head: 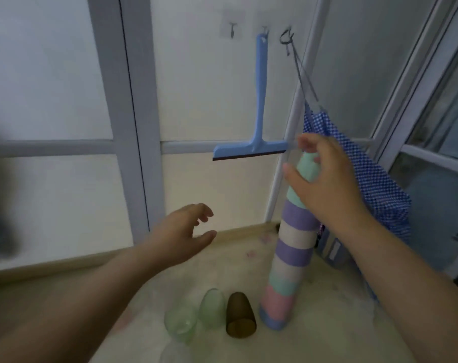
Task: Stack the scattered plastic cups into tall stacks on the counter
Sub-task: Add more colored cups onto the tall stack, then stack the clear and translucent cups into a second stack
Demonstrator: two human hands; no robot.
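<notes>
A tall stack of upside-down plastic cups (290, 247) stands on the counter (222, 258), banded mint, purple, white, pink and blue. My right hand (325, 179) is at its top, fingers curled around the mint top cup (307, 167). My left hand (182, 231) hovers open to the left of the stack, holding nothing. Left of the stack's base, a brown cup (239, 314) stands upside down beside two pale green cups (211, 307) (179, 323). A clear cup (173, 352) shows at the bottom edge.
A blue squeegee (259, 108) hangs from a wall hook behind the stack. A blue checked cloth (366, 179) hangs at the right, behind my right arm. A window frame (419, 127) closes the right side, and a wall with grey frames rises along the counter's back edge.
</notes>
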